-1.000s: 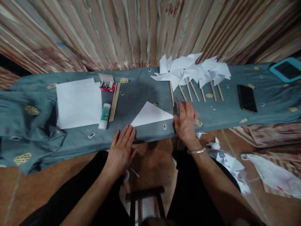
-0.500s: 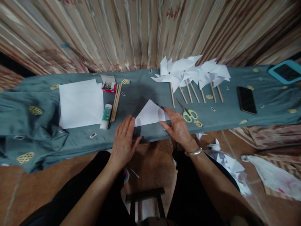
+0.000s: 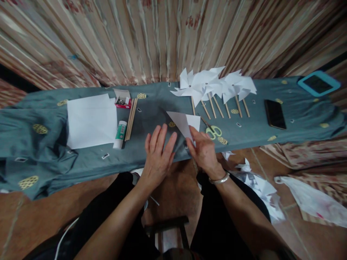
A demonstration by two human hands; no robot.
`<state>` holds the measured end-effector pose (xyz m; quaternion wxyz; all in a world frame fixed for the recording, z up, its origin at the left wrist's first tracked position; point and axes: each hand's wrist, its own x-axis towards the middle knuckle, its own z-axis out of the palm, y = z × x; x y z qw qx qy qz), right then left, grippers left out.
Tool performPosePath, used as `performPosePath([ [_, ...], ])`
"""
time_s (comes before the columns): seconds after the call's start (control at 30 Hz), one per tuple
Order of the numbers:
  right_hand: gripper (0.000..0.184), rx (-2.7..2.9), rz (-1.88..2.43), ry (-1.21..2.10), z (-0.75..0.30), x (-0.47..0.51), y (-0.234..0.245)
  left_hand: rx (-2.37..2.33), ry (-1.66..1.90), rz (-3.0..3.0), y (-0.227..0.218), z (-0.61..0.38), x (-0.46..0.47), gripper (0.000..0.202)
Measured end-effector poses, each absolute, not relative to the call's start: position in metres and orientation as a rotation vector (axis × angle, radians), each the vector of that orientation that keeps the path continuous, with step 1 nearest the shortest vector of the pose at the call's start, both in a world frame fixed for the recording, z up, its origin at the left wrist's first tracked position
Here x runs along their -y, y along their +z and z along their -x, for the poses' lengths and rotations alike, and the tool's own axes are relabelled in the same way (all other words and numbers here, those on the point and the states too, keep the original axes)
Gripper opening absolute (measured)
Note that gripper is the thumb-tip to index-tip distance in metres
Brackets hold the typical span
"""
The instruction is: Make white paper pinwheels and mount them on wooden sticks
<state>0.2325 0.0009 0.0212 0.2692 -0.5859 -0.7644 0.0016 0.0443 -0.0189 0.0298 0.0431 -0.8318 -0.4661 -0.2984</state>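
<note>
Right hand (image 3: 203,148) pinching folded white paper (image 3: 185,124); left hand (image 3: 158,156) spread wide, near paper. Scissors (image 3: 213,132) just beside right hand. Glue stick (image 3: 120,135) beside wooden sticks (image 3: 131,119).

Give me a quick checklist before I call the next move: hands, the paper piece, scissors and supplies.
1. Paper piece gripped by the right hand: ok, held at its near side.
2. Left hand steadying the paper: not ok, fingers spread, a gap showing between.
3. Scissors clear of the paper: cannot tell, the tips lie too close to its right edge.
4. Glue stick free of the hands: ok, beside the wooden sticks.
5. Red box open: ok, lid raised, small metal pieces inside.
6. Creases sharp: cannot tell at this resolution.
</note>
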Motion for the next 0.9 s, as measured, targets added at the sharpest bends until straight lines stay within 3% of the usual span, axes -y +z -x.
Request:
performPosePath([
  [0.23,0.032,2.305,1.412,0.091,-0.203,0.020,0.017,1.459,-0.747,2.544,0.023,-0.044,0.015,0.046],
  [0.47,0.036,2.317,1.320,0.258,-0.208,0.020,0.020,1.491,-0.888,2.605,0.019,-0.026,-0.003,0.017],
  [0.73,0.049,2.454,1.372,0.092,-0.246,0.004,0.019,1.556,-0.892,2.665,0.017,-0.009,-0.003,0.019],
  [0.9,0.036,2.467,1.277,0.073,-0.242,0.009,0.019,1.555,-0.856,2.692,0.012,-0.002,0.003,0.019],
])
